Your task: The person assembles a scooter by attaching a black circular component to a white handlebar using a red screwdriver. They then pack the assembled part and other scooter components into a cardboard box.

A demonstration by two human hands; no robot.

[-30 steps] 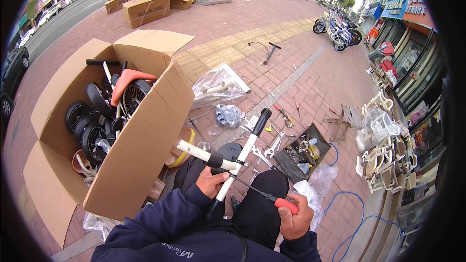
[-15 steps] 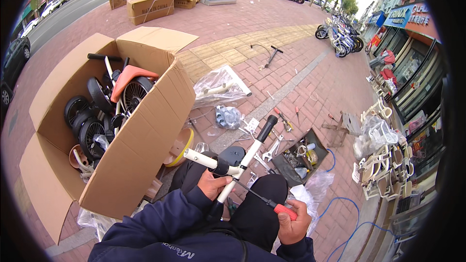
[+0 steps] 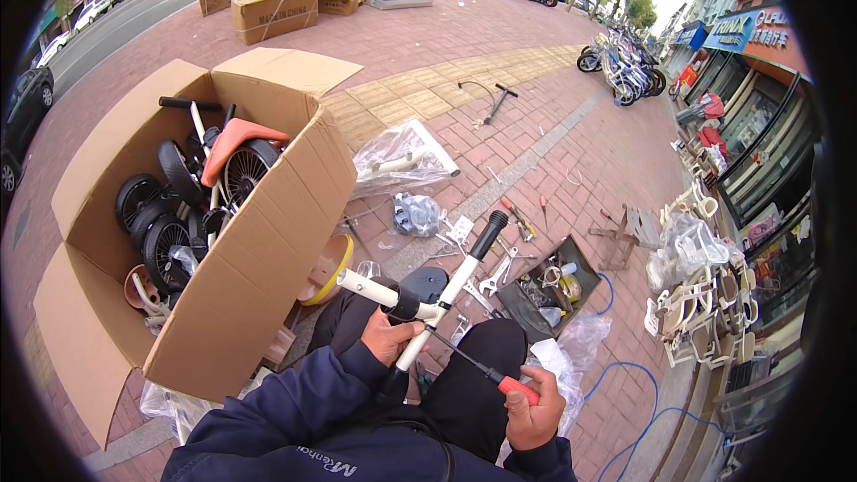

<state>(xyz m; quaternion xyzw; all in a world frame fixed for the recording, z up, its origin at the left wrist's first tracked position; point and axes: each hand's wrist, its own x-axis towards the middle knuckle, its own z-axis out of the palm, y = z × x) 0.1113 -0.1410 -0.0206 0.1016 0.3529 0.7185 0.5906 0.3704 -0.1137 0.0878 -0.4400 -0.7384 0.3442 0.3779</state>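
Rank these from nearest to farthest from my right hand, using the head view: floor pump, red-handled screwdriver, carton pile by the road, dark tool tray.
1. Red-handled screwdriver: gripped in your right hand.
2. Dark tool tray: just ahead, on the paving.
3. Floor pump: farther ahead, on the paving.
4. Carton pile: farthest, ahead and well to the left.

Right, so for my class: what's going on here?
The person's left grip holds a white metal tube frame near where its tubes join. The right grip holds a red-handled screwdriver with a long black shaft, its tip by that joint. To the left stands an open brown cardboard box containing black wheels; ahead, to the right, lies an open dark rectangular toolbox.
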